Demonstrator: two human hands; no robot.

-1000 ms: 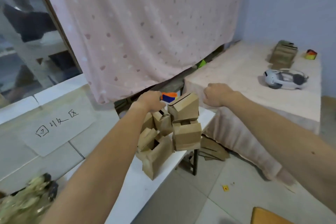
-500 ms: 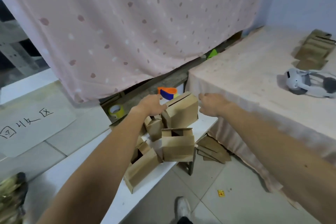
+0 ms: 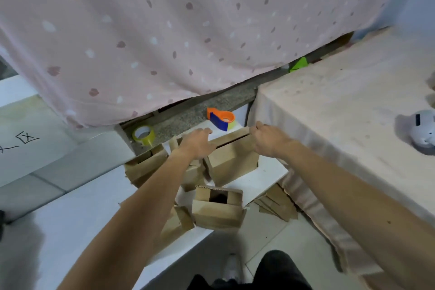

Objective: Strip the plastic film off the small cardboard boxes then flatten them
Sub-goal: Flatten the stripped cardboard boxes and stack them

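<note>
Flanking the cardboard box (image 3: 233,160), left hand (image 3: 196,142) and right hand (image 3: 268,140) grip its top edge.

Both bare forearms stretch forward and draw together, wrists nearly level. The left hand (image 3: 196,142) lies palm down, fingers hooked over one upper corner of a cardboard box (image 3: 231,162). The right hand (image 3: 268,140), knuckles up, curls its fingers on the opposite corner.
</note>
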